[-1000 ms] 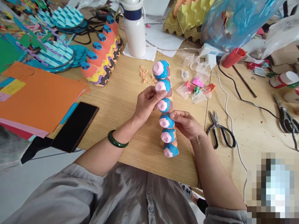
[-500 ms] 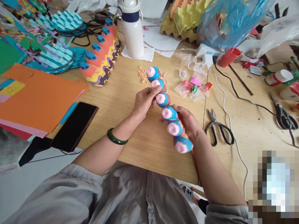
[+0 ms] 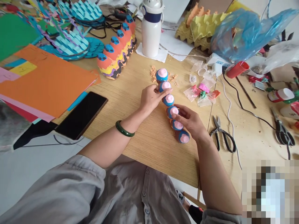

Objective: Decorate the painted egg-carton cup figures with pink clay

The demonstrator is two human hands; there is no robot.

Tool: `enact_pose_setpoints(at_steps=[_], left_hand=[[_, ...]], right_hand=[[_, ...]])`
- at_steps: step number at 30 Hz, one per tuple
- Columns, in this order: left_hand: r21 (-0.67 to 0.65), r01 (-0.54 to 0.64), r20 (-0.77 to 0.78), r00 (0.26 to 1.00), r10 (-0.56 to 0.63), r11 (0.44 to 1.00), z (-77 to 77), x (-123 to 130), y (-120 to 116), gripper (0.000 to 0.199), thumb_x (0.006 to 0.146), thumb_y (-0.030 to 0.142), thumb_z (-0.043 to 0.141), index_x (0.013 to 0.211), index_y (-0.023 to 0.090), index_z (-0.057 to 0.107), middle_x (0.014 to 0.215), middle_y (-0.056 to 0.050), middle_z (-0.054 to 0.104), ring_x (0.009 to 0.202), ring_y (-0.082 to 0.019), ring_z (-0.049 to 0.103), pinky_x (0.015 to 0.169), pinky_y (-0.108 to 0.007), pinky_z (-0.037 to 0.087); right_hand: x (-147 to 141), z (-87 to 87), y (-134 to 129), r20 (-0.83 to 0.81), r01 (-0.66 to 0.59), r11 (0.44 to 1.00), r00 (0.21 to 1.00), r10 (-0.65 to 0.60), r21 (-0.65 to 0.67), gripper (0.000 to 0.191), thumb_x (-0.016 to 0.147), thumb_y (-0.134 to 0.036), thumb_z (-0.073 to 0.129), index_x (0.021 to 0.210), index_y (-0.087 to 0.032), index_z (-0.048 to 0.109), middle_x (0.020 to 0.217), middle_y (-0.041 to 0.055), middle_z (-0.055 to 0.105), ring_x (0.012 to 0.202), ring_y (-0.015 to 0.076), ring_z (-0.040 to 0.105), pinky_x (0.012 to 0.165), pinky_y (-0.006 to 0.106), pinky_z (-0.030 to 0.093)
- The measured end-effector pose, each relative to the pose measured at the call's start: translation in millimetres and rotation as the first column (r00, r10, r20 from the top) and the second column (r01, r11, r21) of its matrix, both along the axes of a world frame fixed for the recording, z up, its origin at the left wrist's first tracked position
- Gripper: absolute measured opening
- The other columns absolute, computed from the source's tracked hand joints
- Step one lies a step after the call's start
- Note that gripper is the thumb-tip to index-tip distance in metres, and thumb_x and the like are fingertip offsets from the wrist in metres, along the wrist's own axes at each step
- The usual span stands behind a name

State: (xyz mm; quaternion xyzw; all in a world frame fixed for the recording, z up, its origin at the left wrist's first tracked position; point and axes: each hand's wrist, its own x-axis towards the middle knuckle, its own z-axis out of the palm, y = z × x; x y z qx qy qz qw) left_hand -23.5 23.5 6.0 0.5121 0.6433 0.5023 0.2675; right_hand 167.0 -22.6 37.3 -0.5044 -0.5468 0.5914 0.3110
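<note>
Both hands grip a strip of egg carton (image 3: 169, 100), its row of bumps coated in blue with pink caps that look like modelling clay. My left hand (image 3: 151, 97) pinches its far half, thumb lying across between two bumps. Closer to me, my right hand (image 3: 191, 122) has its thumb on a pink cap and its fingers behind the strip. The pink tops face up toward me. Orange crumbs (image 3: 153, 74) lie on the table around the strip's far end. The strip's underside is hidden.
A phone (image 3: 81, 115) and orange paper (image 3: 53, 84) lie left. Behind stand a decorated egg carton piece (image 3: 118, 46) and a white bottle (image 3: 151, 34). Clay packets (image 3: 203, 91), scissors (image 3: 221, 133) and a white cable (image 3: 230, 118) are on the right.
The strip has tipped so its pink caps face more upward. My right thumb has come round from the side onto a cap. The whole view has shifted a little.
</note>
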Motion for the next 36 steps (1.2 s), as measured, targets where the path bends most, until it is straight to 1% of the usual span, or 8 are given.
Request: enact_pose_setpoints(at_steps=[7, 19, 22, 24, 26, 28, 32, 36], left_hand=[[-0.039, 0.145, -0.115, 0.982, -0.149, 0.989, -1.2, -1.3, 0.2, 0.056, 0.082, 0.064, 0.065, 0.055, 0.022, 0.041, 0.054, 0.002, 0.048, 0.056, -0.013, 0.043, 0.058, -0.029, 0.028], [-0.139, 0.069, -0.312, 0.944, -0.11, 0.988, 5.1, -11.8, -2.7, 0.051, 0.075, 0.06, 0.075, 0.05, 0.023, 0.05, 0.052, -0.004, 0.053, 0.063, -0.022, 0.054, 0.061, -0.031, 0.031], [-0.041, 0.04, -0.2, 0.979, -0.047, 0.998, 11.8, -11.5, -2.0, 0.045, 0.075, 0.051, 0.077, 0.053, 0.021, 0.053, 0.054, -0.001, 0.053, 0.062, -0.018, 0.053, 0.06, -0.029, 0.035], [0.017, 0.067, 0.09, 0.994, -0.068, 0.998, 18.0, -7.8, -1.8, 0.031, 0.081, 0.039, 0.071, 0.06, 0.02, 0.058, 0.058, 0.001, 0.053, 0.059, -0.013, 0.049, 0.057, -0.026, 0.037], [0.017, 0.158, 0.463, 0.874, -0.148, 0.987, 24.7, -1.2, -3.6, 0.015, 0.083, 0.024, 0.061, 0.07, 0.018, 0.063, 0.061, 0.001, 0.053, 0.055, -0.01, 0.048, 0.053, -0.024, 0.039], [0.02, 0.277, 0.715, 0.668, -0.207, 0.961, 31.0, 7.1, -8.4, 0.016, 0.078, 0.012, 0.053, 0.081, 0.016, 0.067, 0.069, -0.001, 0.061, 0.059, -0.01, 0.056, 0.058, -0.023, 0.048], [0.11, 0.441, 0.81, 0.48, -0.338, 0.891, 39.2, 22.5, -23.6, 0.036, 0.079, 0.008, 0.05, 0.11, 0.015, 0.068, 0.11, -0.009, 0.074, 0.106, -0.017, 0.072, 0.1, -0.034, 0.055], [0.171, 0.546, 0.814, 0.39, -0.43, 0.82, 38.5, 30.0, -35.1, 0.043, 0.089, 0.019, 0.055, 0.132, 0.019, 0.061, 0.129, -0.01, 0.072, 0.127, -0.022, 0.065, 0.112, -0.04, 0.048]], right_hand=[[-1.3, -13.0, 0.5, 0.158, 0.097, 0.985, 0.98, -0.119, 0.142, 0.049, 0.076, -0.051, 0.078, 0.114, -0.02, 0.07, 0.095, 0.0056, 0.076, 0.086, 0.0212, 0.068, 0.076, 0.035, 0.05], [-4.6, -7.9, -7.9, 0.401, -0.031, 0.953, 0.911, -0.098, 0.302, 0.034, 0.079, -0.059, 0.074, 0.089, -0.027, 0.08, 0.072, 0.0024, 0.067, 0.066, 0.0181, 0.053, 0.066, 0.033, 0.039], [-4.6, -8.5, -6.6, 0.418, 0.016, 0.945, 0.894, -0.159, 0.326, 0.039, 0.08, -0.064, 0.072, 0.089, -0.027, 0.079, 0.075, 0.0037, 0.068, 0.068, 0.0196, 0.056, 0.066, 0.034, 0.039], [-4.6, -9.8, -5.5, 0.419, 0.077, 0.924, 0.875, -0.242, 0.373, 0.04, 0.084, -0.063, 0.067, 0.09, -0.025, 0.078, 0.08, 0.0051, 0.071, 0.07, 0.0204, 0.058, 0.068, 0.035, 0.04], [-4.4, -11.1, -5.0, 0.345, 0.144, 0.882, 0.882, -0.32, 0.45, 0.037, 0.091, -0.057, 0.06, 0.092, -0.023, 0.076, 0.084, 0.0059, 0.073, 0.072, 0.0202, 0.06, 0.069, 0.035, 0.042], [-4.1, -11.4, -5.7, 0.219, 0.211, 0.817, 0.901, -0.376, 0.536, 0.03, 0.097, -0.048, 0.056, 0.096, -0.023, 0.073, 0.087, 0.0057, 0.072, 0.074, 0.0192, 0.061, 0.069, 0.034, 0.045], [-3.1, -9.2, -10.1, 0.108, 0.196, 0.613, 0.9, -0.423, 0.765, 0.018, 0.099, -0.031, 0.053, 0.106, -0.025, 0.068, 0.094, 0.0062, 0.069, 0.077, 0.0187, 0.06, 0.068, 0.034, 0.048], [-2.6, -8.1, -12.5, 0.191, 0.035, 0.46, 0.88, -0.434, 0.887, 0.022, 0.095, -0.024, 0.057, 0.115, -0.025, 0.066, 0.104, 0.0092, 0.071, 0.082, 0.0211, 0.061, 0.069, 0.037, 0.051]])
